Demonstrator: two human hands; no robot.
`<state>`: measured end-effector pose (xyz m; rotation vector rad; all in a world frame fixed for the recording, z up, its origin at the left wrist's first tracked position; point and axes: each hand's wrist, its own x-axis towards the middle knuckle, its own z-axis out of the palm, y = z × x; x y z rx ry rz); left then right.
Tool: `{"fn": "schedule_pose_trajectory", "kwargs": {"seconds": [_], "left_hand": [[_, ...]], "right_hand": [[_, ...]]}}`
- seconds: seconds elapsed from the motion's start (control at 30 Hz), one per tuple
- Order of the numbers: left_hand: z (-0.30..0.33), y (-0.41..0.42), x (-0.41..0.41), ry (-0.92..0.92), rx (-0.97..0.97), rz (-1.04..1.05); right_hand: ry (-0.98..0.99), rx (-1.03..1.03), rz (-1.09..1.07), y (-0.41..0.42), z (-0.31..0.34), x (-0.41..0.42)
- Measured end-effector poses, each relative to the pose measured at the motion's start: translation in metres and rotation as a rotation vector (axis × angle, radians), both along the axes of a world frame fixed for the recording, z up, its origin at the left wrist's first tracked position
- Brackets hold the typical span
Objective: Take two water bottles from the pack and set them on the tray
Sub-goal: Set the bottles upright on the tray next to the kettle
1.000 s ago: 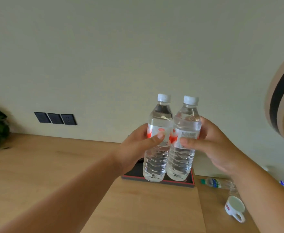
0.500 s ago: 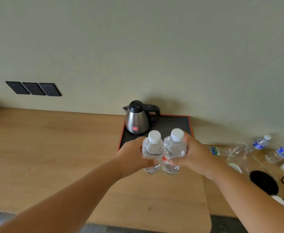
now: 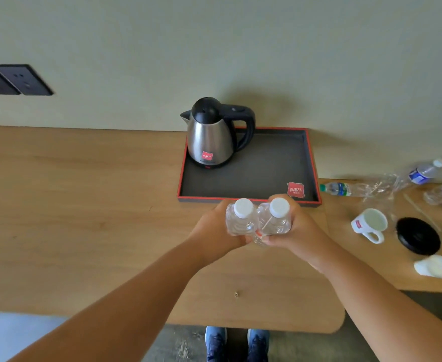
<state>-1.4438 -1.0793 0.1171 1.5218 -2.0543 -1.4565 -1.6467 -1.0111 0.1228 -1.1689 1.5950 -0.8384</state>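
Note:
Two clear water bottles with white caps stand upright side by side, seen from above. My left hand (image 3: 214, 231) grips the left bottle (image 3: 240, 218). My right hand (image 3: 298, 228) grips the right bottle (image 3: 277, 218). Both bottles hang above the wooden counter just in front of the near rim of the dark tray with a red edge (image 3: 267, 176). The lower parts of the bottles are hidden by my hands.
A steel kettle (image 3: 212, 137) stands on the tray's back left corner. To the right lie torn plastic wrap (image 3: 379, 189), several loose bottles (image 3: 423, 173), a white mug (image 3: 370, 223) and a black round base (image 3: 418, 235). Wall sockets (image 3: 18, 79) sit far left.
The view has tilted downward and both hands have lowered the two bottles from chest height to just in front of the tray. The kettle and tray have come into view.

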Motion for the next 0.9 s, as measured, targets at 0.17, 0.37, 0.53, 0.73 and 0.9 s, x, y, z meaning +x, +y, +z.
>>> {"fn": "schedule_pose_trajectory", "kwargs": {"seconds": [0.17, 0.37, 0.53, 0.73, 0.9], "left_hand": [[-0.001, 0.002, -0.001, -0.013, 0.011, 0.004], [-0.002, 0.001, -0.002, -0.048, 0.060, -0.002], [0.013, -0.006, 0.003, 0.041, 0.190, -0.104], [0.073, -0.010, 0.004, -0.118, -0.081, -0.233], [0.124, -0.007, -0.007, -0.405, -0.414, -0.302]], "right_hand": [[-0.006, 0.045, -0.009, 0.003, -0.004, 0.000], [0.005, 0.070, 0.015, 0.002, -0.003, 0.000], [0.041, 0.136, 0.100, 0.001, 0.017, -0.006], [0.237, 0.059, 0.107, -0.004, 0.073, -0.011], [0.633, -0.030, 0.211, -0.011, 0.121, 0.001]]}}
